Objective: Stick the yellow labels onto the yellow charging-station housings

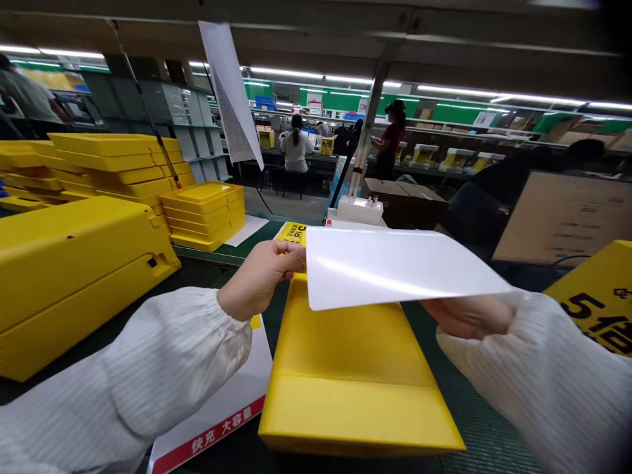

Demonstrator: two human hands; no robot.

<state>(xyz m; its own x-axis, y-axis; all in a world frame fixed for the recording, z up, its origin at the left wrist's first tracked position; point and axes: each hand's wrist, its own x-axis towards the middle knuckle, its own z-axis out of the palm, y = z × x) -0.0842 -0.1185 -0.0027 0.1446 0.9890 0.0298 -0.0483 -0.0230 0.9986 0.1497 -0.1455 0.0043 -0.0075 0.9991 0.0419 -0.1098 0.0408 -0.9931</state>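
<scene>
On a green-matted factory workbench [481, 421], a glossy white rectangular sheet [395, 266] hangs over a flat yellow plastic casing [353, 375], pinched at its left edge by the left hand [261, 280] and its right corner by the right hand [469, 316]. Stacked yellow plastic trays [203, 214] stand beyond, leftward.

From here I see a glossy white sheet [395, 266] over a bright yellow plastic shell [350, 375], between my white ribbed sleeves [123, 375].
</scene>
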